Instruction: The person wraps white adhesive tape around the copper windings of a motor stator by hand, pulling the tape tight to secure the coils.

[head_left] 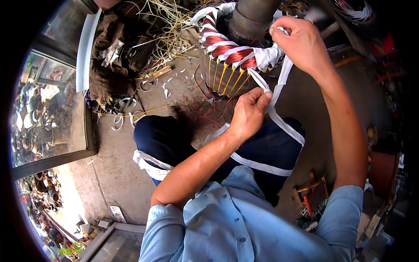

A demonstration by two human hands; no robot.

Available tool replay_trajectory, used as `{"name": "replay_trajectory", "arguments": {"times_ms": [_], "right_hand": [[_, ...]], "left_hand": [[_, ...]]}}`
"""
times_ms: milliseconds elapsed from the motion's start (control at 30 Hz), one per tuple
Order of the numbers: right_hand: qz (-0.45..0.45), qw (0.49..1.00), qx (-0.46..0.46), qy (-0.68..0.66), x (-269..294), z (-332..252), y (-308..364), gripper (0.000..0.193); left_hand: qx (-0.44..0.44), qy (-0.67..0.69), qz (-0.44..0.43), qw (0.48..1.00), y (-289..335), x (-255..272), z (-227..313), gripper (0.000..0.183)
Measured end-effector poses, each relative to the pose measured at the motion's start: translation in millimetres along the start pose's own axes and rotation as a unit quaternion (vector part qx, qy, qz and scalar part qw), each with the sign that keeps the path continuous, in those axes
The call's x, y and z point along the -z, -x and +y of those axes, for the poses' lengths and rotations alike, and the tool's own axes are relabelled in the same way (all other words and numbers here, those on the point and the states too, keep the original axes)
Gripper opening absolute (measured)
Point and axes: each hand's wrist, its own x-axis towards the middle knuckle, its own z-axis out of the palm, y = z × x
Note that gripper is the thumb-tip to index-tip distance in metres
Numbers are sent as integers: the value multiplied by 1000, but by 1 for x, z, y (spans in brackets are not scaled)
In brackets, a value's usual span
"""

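In front of me stands a motor stator (207, 72) with red copper windings (239, 56) around its top. White cloth tape (286, 72) is wound in slanting turns over the windings and lies densely layered at the right. My left hand (251, 111) is closed, pinching the tape just below the stator's rim. Up at the rim's right side, my right hand (301, 43) pinches a piece of the tape between thumb and fingers. A long loose length of tape drapes from the left hand across my dark blue trousers (266, 144). Yellow strips (224, 78) show down the stator's slots.
A dark cylinder (253, 22) rises from the stator's middle. Tangled pale strands (168, 26) and scraps lie on the floor at the far left, beside a brown cloth (109, 56). A glass door (52, 113) is at the left. A small wooden stool (312, 194) sits at the right.
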Motion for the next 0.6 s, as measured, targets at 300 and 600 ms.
{"name": "replay_trajectory", "arguments": {"times_ms": [300, 600], "right_hand": [[-111, 989, -15, 92, -33, -6, 6, 22], [-205, 976, -53, 50, -29, 3, 1, 25]], "left_hand": [[-177, -279, 151, 932, 5, 51, -59, 43], [-424, -481, 86, 763, -32, 58, -12, 26]]}}
